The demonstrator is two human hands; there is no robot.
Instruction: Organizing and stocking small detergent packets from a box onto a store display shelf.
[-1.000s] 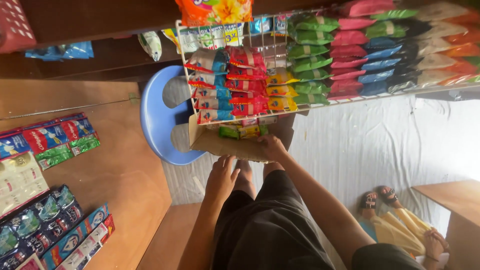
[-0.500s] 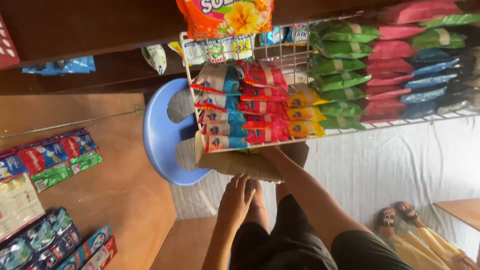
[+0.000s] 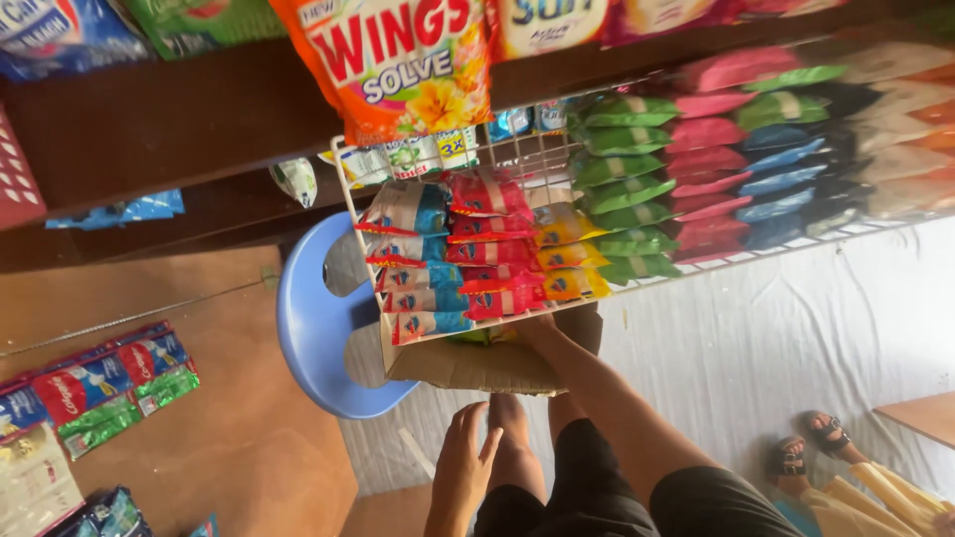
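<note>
The right hand (image 3: 530, 328) reaches up into the cardboard box (image 3: 468, 363) that sits on the blue plastic stool (image 3: 313, 343); its fingers are hidden behind the lower edge of the wire rack (image 3: 343, 199), so I cannot tell whether the grip is clenched on something or loose. The left hand (image 3: 466, 452) lies spread and released, holding nothing, on the person's own knee, seemingly as a brace while the other arm stretches forward. The box stands with its top flaps spread, tucked right under the rack, probably so that goods can pass straight from one to the other. Something green shows just inside it beside the right hand, too hidden to name. The rack hangs in front of a dark wooden shelf (image 3: 179, 119) and is packed with rows of small sachets: red and blue packets (image 3: 428, 259) on its left side, yellow packets (image 3: 562, 254) in the middle, green packets (image 3: 622, 194) and pink packets (image 3: 711, 134) toward its right. A large orange bag (image 3: 398, 60) hangs from the shelf edge above. The rack's lower edge overhangs the box and crowds the way in. On the wooden floor at the left lie strips of red and green packets (image 3: 109, 383). At the lower right corner another person's sandalled feet (image 3: 811, 447) rest on a pale cloth (image 3: 776, 338).
</note>
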